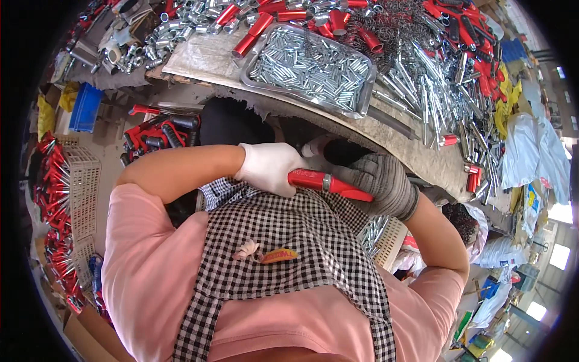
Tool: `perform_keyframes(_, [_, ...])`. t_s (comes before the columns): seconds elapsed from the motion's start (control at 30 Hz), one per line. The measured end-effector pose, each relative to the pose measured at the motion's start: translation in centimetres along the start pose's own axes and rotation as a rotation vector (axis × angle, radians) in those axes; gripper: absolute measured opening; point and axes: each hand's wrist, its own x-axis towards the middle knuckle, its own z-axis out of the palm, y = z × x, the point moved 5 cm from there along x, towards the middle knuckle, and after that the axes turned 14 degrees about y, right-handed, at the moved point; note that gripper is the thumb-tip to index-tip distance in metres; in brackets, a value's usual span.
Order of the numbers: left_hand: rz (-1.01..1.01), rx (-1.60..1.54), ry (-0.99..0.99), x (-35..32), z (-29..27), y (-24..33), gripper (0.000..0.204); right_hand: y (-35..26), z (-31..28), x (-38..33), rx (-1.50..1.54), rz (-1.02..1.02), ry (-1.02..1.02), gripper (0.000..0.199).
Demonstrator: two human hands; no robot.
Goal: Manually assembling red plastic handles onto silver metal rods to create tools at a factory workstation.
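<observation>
while the white-gloved left hand (pixel 271 167) and grey-striped-gloved right hand (pixel 386 184) are wrapped around opposite ends of a red tubular tool (pixel 309 180) with silver collar at centre, a worn beige worktable (pixel 208 55) curves from 11 to 3 o'clock. shiny rectangular tray (pixel 366 99) of short silver metal pins (pixel 307 63) on it, 12; tangled dark wire springs (pixel 395 33), 1. beige lattice plastic crate (pixel 83 181), 9; blue plastic bin (pixel 86 108), 10; bright windows (pixel 560 257), 4.
</observation>
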Motion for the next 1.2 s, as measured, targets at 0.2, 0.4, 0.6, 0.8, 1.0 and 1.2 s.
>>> perform_keyframes(0.2, [0.001,0.244,0.125,0.4,-0.9,0.3,0.018,-0.9,-0.4,0.4,-0.007,0.161,-0.026,0.055])
perform_keyframes(0.4, [0.042,0.520,0.361,0.2,-4.2,1.8,0.015,0.6,0.3,0.1,0.352,0.585,0.190,0.048])
perform_keyframes(0.6, [0.509,0.961,0.701,0.1,-7.9,4.0,0.012,0.8,4.4,-1.3,1.440,1.374,0.310,0.054])
perform_keyframes(0.8, [1.100,1.168,0.698,0.1,-10.4,6.1,0.016,-2.9,8.9,0.6,2.447,1.138,0.365,0.070])
perform_keyframes(1.0, [0.492,1.055,0.672,1.5,-11.1,5.6,0.022,1.0,1.4,-0.1,1.129,1.018,0.475,0.055])
perform_keyframes(1.2, [-0.220,-0.011,-0.388,1.8,-5.1,0.8,0.029,1.1,-0.4,-0.5,0.624,0.839,0.401,0.049])
